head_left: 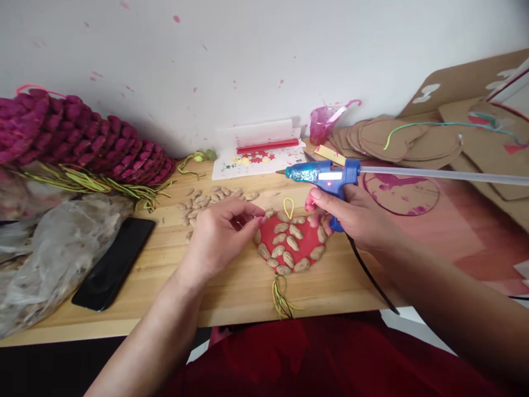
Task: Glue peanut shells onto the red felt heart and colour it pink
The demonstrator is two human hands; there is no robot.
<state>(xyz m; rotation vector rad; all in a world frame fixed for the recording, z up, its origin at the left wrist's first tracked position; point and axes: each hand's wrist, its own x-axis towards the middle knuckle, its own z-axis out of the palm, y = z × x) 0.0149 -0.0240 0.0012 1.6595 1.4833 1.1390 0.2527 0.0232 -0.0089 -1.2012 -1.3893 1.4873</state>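
Red shows between the peanuts on the disc, which lies on the wooden table between both hands, its tassel toward the near edge. The right hand is wrapped round the glue gun, whose nozzle points left, beyond the disc. The left hand has thumb and forefinger drawn nearly together at the disc's far left rim, beside a peanut; I can't tell whether they grip it or merely press. I'd judge the step to be fixing peanuts round the rim, nearly through. The next move seems to call for a careful touch there, fingers clear of the nozzle.
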